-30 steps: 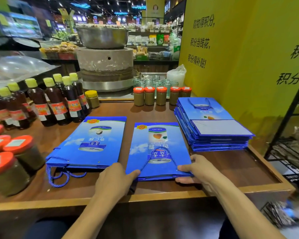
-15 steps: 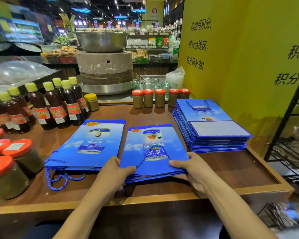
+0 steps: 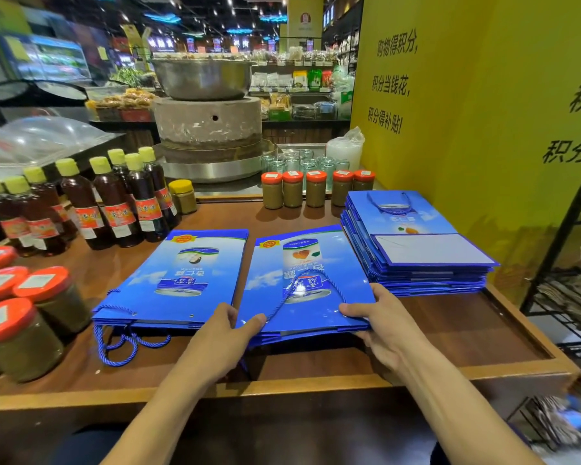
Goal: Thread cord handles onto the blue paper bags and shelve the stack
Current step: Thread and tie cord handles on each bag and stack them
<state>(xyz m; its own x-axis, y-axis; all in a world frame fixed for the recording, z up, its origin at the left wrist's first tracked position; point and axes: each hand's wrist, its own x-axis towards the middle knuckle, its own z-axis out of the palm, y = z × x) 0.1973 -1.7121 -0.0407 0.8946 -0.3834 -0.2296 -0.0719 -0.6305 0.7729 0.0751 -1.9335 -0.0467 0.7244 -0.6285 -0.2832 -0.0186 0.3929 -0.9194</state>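
A small pile of flat blue paper bags (image 3: 302,283) lies in the middle of the wooden table, a blue cord handle (image 3: 311,288) looped over its top. My left hand (image 3: 223,340) pinches the pile's near left corner, thumb on top. My right hand (image 3: 383,327) grips the near right corner the same way, and that near edge is raised off the table. A second pile of bags (image 3: 182,280) lies to the left with loose cord (image 3: 121,347) trailing from it. A taller stack of bags (image 3: 413,250) sits at the right.
Dark sauce bottles (image 3: 114,203) stand at the back left, and orange-lidded jars (image 3: 21,327) crowd the left edge. A row of small jars (image 3: 316,193) lines the back. A raised wooden rim (image 3: 316,384) borders the table. A black metal rack (image 3: 564,263) stands to the right.
Both hands have tightened on the middle pile's near corners and lifted that edge slightly. The view has shifted closer.
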